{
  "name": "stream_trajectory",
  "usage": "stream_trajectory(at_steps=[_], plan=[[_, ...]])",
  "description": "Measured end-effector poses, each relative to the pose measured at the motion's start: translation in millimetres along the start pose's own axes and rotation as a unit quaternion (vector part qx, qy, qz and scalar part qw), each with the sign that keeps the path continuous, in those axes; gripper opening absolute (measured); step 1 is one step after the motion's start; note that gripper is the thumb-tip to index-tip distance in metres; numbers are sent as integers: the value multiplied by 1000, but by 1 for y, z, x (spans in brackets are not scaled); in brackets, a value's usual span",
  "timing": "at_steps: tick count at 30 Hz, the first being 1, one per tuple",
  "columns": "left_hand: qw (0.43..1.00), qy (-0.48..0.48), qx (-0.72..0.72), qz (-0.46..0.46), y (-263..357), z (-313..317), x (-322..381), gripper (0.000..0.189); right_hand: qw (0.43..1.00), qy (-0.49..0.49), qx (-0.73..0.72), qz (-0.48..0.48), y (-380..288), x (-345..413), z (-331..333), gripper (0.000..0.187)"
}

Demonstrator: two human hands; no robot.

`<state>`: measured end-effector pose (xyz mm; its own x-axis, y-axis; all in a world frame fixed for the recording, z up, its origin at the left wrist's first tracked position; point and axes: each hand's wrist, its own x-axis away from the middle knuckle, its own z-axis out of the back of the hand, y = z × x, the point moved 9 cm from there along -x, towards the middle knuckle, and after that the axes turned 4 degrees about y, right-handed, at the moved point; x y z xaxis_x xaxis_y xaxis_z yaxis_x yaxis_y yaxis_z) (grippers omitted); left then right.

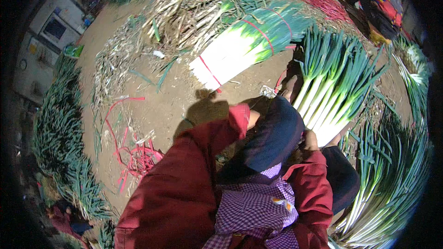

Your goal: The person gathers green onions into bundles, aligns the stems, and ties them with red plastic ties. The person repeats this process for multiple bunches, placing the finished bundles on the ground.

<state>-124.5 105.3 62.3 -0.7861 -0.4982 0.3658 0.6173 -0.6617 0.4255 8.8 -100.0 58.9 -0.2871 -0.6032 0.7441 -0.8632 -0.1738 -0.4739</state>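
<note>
A loose bunch of large green onions lies in front of my knees, leaves pointing away. My right hand holds its white stem ends, thumb at the left and fingertips at the right. My left hand reaches around my dark-trousered left knee, which hides most of it. Beyond that knee, fingertips show beside the bunch's left edge; their grip is hidden. Farther off to the left, a thick bundle of green onions lies on the ground, bound with red ties at the white end and around the leaves.
A tangle of red tying strips is at left. Trimmed roots and peeled leaves heap behind the bundle. More red strips lie farther back. Loose green onions are piled at right, others along the left. A person crouches at upper right.
</note>
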Motion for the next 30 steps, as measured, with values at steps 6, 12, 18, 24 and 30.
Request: stream_trajectory(at_steps=[6,12,18,24,30], plan=[[954,217,76,-193,93,159,-4,21,995,26,40,82,-51,4,25,26],[974,51,86,-203,143,-37,-17,25,981,41,133,136,-45,28,-15,24],[981,61,61,-177,151,-25,-17,22,779,52,524,340,-94,52,-4,25],[893,258,363,68,44,39,-51,36,627,303,615,370,-162,118,38,32],[971,58,153,-175,199,-2,-2,30,705,198,556,393,-129,126,17,21]])
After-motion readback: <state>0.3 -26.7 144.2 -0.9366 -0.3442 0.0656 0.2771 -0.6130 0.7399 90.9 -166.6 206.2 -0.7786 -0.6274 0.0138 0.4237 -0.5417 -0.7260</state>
